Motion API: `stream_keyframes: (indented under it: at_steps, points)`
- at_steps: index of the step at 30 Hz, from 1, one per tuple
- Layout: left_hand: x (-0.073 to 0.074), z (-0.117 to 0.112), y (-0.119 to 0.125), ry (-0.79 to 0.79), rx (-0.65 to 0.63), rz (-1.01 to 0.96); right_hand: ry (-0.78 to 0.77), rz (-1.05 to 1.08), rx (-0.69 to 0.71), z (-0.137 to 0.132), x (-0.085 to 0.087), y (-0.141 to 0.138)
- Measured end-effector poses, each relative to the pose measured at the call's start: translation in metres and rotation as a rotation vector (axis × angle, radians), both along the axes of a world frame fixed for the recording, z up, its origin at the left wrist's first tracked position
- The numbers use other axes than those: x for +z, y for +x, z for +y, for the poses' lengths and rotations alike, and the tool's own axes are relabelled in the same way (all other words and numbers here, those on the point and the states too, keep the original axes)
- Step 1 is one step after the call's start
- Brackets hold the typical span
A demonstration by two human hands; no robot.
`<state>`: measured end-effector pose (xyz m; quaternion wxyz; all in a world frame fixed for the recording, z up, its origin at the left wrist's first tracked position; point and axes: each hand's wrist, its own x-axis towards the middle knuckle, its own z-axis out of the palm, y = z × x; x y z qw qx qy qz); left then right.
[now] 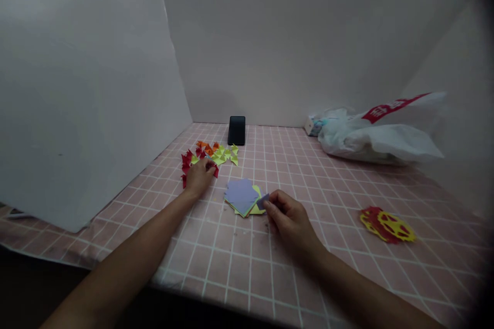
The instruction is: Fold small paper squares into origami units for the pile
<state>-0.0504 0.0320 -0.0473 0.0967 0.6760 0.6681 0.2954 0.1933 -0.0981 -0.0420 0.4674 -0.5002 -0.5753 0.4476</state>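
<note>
My left hand (200, 177) is over the left part of the table, fingers pinched at a red folded paper piece (216, 170). Around it lie several small folded paper pieces: red ones (186, 161), orange ones (208, 148) and yellow-green ones (227, 155). Between thumb and fingers, my right hand (289, 218) pinches a small purple paper piece (263, 201). Just left of that lies a stack of paper sheets (241, 194), purple on top, with green and yellow edges showing beneath.
A black phone (236, 130) leans at the back of the pink tiled-pattern table cover (278, 164). Red and yellow cut-out paper shapes (388, 225) lie at right. Behind them are a white plastic bag (374, 139) and a small box (314, 125). Pale panels (77, 87) stand around the table.
</note>
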Motion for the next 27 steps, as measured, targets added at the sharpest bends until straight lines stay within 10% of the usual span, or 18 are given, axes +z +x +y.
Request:
stream_keyframes:
  at_steps: [27]
  points:
    - [0.0028,0.0016,-0.0037,-0.020,-0.066,0.031,0.005,-0.017,0.006,0.0013,-0.0008,-0.0003]
